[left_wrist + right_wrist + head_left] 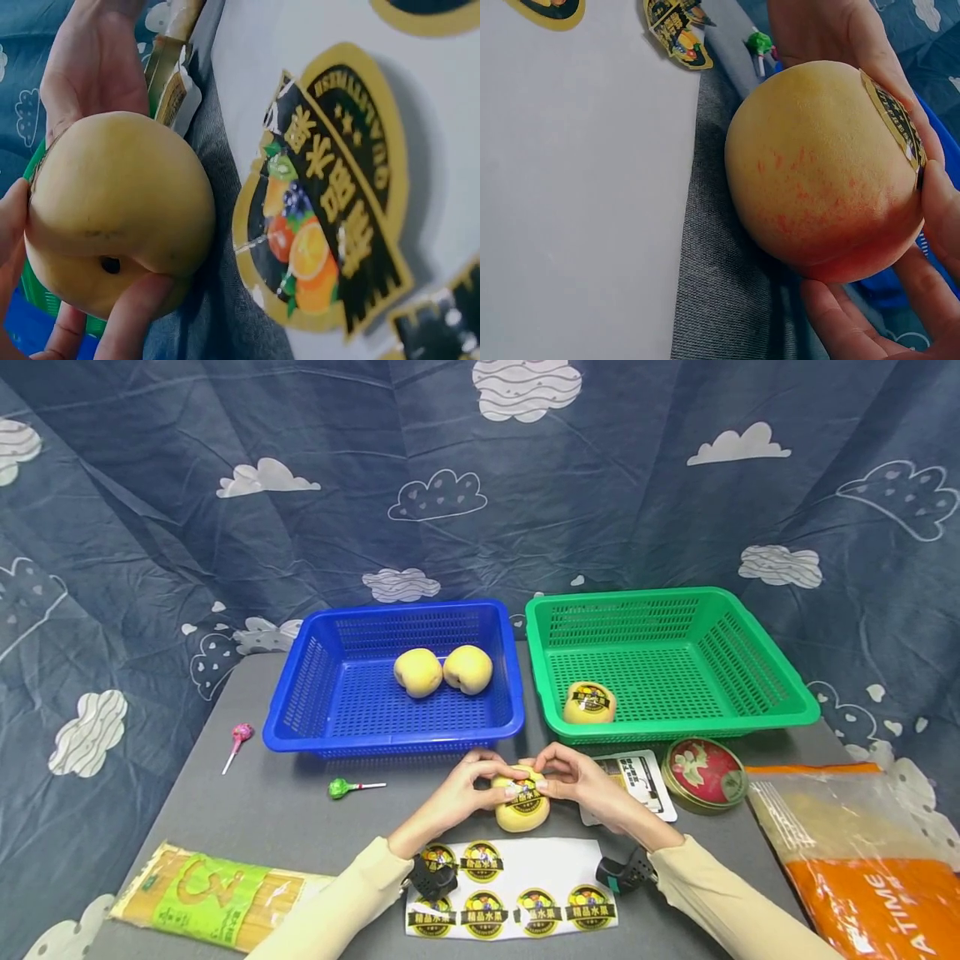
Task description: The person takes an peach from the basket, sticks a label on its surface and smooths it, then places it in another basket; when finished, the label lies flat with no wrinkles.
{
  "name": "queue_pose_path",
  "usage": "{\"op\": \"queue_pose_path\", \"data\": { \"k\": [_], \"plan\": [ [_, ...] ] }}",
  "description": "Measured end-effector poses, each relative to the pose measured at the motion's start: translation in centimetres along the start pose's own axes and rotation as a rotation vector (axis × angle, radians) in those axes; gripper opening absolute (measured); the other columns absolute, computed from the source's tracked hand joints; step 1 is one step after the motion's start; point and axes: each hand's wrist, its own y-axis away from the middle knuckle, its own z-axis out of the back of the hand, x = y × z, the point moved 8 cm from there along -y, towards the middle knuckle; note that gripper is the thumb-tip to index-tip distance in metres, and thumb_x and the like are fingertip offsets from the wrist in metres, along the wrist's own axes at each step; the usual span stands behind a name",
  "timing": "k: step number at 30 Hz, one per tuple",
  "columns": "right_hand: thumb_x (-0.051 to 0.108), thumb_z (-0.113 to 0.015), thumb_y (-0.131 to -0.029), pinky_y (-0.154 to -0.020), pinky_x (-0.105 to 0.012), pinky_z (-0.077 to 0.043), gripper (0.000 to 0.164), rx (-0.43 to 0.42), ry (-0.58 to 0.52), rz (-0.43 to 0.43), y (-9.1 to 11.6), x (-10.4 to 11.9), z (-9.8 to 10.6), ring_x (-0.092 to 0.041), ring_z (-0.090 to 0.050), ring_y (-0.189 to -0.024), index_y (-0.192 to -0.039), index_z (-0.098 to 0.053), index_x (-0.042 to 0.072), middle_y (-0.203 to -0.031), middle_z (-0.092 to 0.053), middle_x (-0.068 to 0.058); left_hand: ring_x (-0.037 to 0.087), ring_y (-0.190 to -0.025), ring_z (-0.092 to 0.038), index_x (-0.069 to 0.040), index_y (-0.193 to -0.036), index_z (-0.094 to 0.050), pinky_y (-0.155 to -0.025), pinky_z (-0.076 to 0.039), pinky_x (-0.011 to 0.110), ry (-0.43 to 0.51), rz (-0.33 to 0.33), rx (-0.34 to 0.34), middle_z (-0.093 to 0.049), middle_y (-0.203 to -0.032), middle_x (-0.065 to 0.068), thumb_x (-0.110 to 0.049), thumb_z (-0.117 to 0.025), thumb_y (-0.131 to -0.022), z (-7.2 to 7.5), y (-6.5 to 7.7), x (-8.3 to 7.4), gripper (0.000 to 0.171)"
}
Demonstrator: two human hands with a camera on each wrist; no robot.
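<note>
A yellow peach [522, 820] is held between both hands just in front of the baskets. My left hand [467, 792] grips it from the left, and my right hand [576, 782] from the right. Both thumbs press on a round black-and-gold fruit sticker [525, 793] on its upper side. From the right wrist, the peach [817, 172] shows a red blush, with the sticker [901, 124] along one edge. In the left wrist view its dimpled end faces the camera. Nearer the body lies a white sticker sheet [551, 864] with several stickers left on it.
Two peaches sit in the blue basket [393, 745]; one stickered peach [590, 710] sits in the green basket [678, 727]. Around lie lollipops [339, 788], a noodle pack [217, 897], a white-edged package [648, 785], a round red tin [705, 772] and an orange bag [862, 893].
</note>
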Motion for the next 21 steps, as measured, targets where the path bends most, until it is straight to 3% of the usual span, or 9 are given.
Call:
{"op": "queue_pose_path", "data": {
  "k": [7, 11, 14, 18, 21],
  "plan": [
    [0.006, -0.056, -0.087, -0.087, -0.033, -0.043, 0.023, 0.013, -0.012, 0.008, 0.1, -0.1, 0.1, -0.027, -0.041, -0.12, -0.103, -0.045, -0.004, -0.129, -0.046, -0.02, 0.016, -0.103, -0.039, -0.011, -0.111, -0.065, -0.072, -0.048, 0.029, 0.002, -0.013, 0.018, -0.045, -0.109, 0.002, -0.018, -0.06, -0.087, 0.0, 0.2, 0.0, 0.025],
    [0.007, -0.056, -0.087, -0.088, -0.036, -0.042, 0.025, 0.011, 0.005, -0.008, 0.4, 0.0, -0.2, -0.029, -0.039, -0.122, -0.106, -0.043, -0.002, -0.131, -0.043, -0.019, 0.014, -0.104, -0.04, -0.015, -0.111, -0.065, -0.081, -0.042, 0.032, -0.115, -0.069, 0.001, -0.047, -0.11, -0.001, -0.021, -0.058, -0.088, 0.3, 0.4, -0.4, 0.025],
    [0.011, -0.064, -0.083, -0.089, -0.037, -0.042, 0.034, -0.024, 0.099, 0.007, 0.5, 0.5, -0.9, -0.034, -0.04, -0.12, -0.105, -0.04, 0.0, -0.132, -0.041, -0.022, 0.012, -0.105, -0.041, -0.02, -0.112, -0.065, -0.088, -0.035, 0.034, -0.197, -0.102, -0.017, -0.048, -0.11, -0.003, -0.024, -0.059, -0.088, 0.4, 0.5, -0.7, 0.025],
    [0.02, -0.075, -0.073, -0.083, -0.033, -0.047, 0.051, -0.111, 0.331, 0.045, 0.6, 1.3, -2.0, -0.034, -0.049, -0.111, -0.102, -0.035, 0.005, -0.13, -0.043, -0.022, 0.011, -0.104, -0.041, -0.023, -0.112, -0.065, -0.089, -0.034, 0.035, -0.236, -0.101, -0.024, -0.048, -0.109, -0.005, -0.027, -0.062, -0.085, 0.4, 0.7, -0.6, 0.027],
    [0.018, -0.077, -0.071, -0.082, -0.032, -0.047, 0.054, -0.125, 0.377, 0.071, 0.6, 1.7, -2.3, -0.033, -0.049, -0.112, -0.101, -0.034, 0.005, -0.13, -0.043, -0.023, 0.011, -0.104, -0.041, -0.024, -0.112, -0.065, -0.089, -0.034, 0.035, -0.235, -0.086, -0.014, -0.048, -0.109, -0.005, -0.028, -0.064, -0.083, 0.4, 0.6, -0.4, 0.029]
  ]
}}
